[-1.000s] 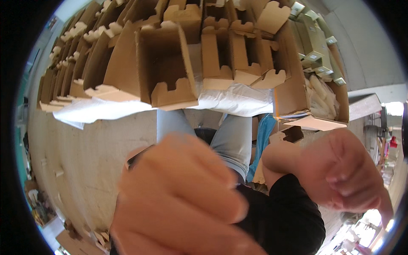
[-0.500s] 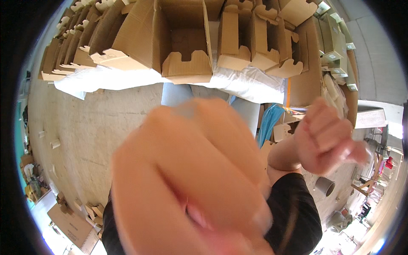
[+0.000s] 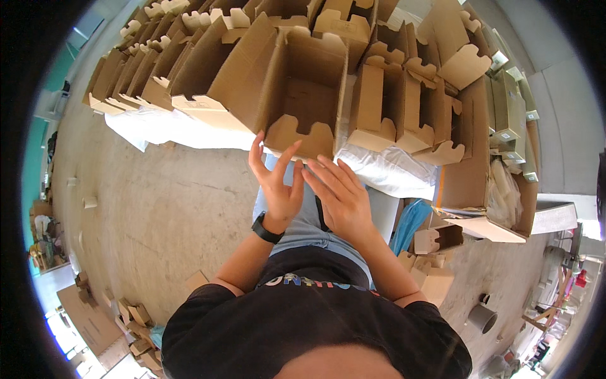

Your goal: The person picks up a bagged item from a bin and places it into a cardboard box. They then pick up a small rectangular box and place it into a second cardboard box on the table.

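Note:
My left hand [image 3: 278,180] is raised in front of me with fingers spread and nothing in it; a black watch [image 3: 266,228] sits on its wrist. My right hand [image 3: 339,196] is beside it, flat and empty, its fingertips brushing the left palm. Just beyond both hands stands an open brown cardboard box [image 3: 302,95] with notched flaps, its opening facing me. My fingertips are close under its lower flap and do not grip it.
Rows of similar folded cardboard boxes [image 3: 404,107] stand on white sheeting [image 3: 177,129] across the top. A bare concrete floor [image 3: 151,215] spreads left. Small carton pieces [image 3: 136,316] lie lower left, more boxes [image 3: 435,243] and a grey cylinder [image 3: 483,316] at the right.
Both hands were close to the camera as blurred fists; now they are lowered in front of the open box with fingers spread. The view has tilted down to show my dark shirt.

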`<state>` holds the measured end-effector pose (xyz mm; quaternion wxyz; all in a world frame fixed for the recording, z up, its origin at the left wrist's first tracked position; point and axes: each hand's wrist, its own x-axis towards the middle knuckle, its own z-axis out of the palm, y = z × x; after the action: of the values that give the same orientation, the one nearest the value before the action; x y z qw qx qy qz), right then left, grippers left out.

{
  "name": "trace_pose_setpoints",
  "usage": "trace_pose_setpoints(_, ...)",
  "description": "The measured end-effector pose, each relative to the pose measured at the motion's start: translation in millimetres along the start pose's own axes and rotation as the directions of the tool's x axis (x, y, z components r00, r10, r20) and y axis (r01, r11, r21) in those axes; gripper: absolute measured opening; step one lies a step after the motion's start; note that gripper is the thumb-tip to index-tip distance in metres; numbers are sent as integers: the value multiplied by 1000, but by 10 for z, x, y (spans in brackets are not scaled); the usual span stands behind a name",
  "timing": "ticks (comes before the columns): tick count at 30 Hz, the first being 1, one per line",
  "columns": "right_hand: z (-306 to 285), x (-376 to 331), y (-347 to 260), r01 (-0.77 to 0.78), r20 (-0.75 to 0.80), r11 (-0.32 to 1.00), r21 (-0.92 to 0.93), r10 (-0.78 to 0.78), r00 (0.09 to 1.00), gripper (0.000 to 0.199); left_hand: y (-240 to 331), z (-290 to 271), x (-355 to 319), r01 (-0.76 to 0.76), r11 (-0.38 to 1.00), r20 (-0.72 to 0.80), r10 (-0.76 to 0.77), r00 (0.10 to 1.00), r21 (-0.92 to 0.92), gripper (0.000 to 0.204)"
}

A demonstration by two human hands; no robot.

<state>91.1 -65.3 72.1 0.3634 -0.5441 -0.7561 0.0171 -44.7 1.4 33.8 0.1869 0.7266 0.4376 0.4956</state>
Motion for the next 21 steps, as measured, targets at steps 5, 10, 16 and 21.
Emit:
trace_pose_setpoints(5,33,120,61,-16,23,992,-122,19,1000,40,-45,60,-11,39,999,-107,-38,994,5,38)
trace_pose_setpoints(10,61,66,85,-101,-13,980,-170,101,995,43,-117,69,89,73,995,-82,-78,994,-61,37)
trace_pose_setpoints(16,-5,55,192,-249,-95,920,-304,231,968,52,-51,66,221,163,978,135,-145,980,-129,58)
trace_pose_setpoints(21,-73,45,397,-351,-183,883,-313,307,934,52,-179,98,201,438,664,182,-419,889,-606,57)
